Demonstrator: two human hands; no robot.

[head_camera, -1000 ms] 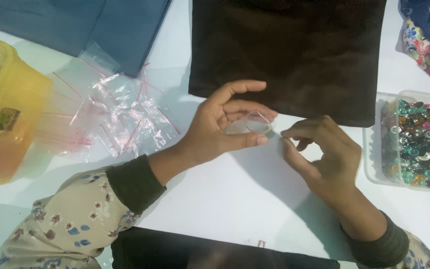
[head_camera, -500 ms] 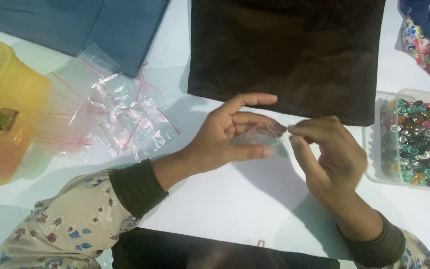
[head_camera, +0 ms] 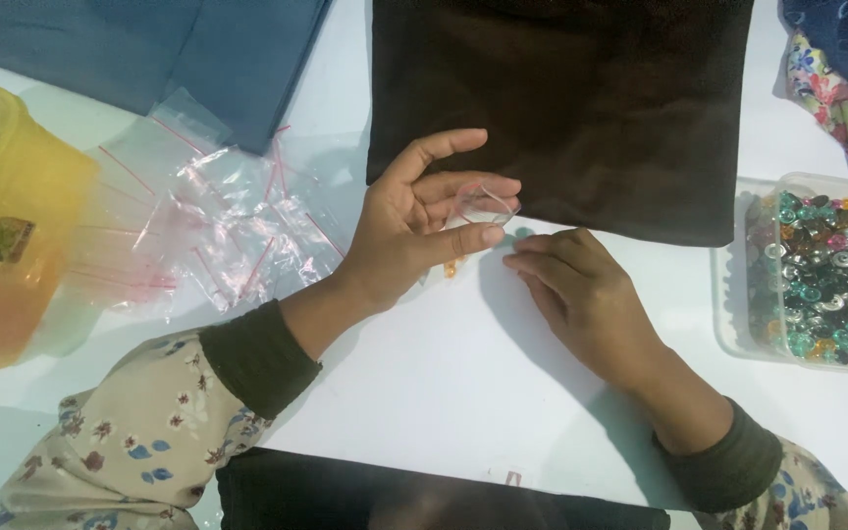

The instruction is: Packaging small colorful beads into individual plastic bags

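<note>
Pinching a small clear bag [head_camera: 486,203], left hand [head_camera: 414,231]; right hand [head_camera: 581,294] flat, empty; clear tub [head_camera: 738,324] holds gems [head_camera: 821,285].

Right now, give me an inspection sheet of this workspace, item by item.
Surface: white table.
Job's things: small clear bag, teal bead on the table.
Clutter: pile of zip bags, brown cloth, blue cloth, yellow tub, tray of beads.
Grippers: left hand holds the small clear bag; right hand rests fingertips by the teal bead.
Cables: nothing seen.
Surroundings: patterned fabric at the top right.
</note>
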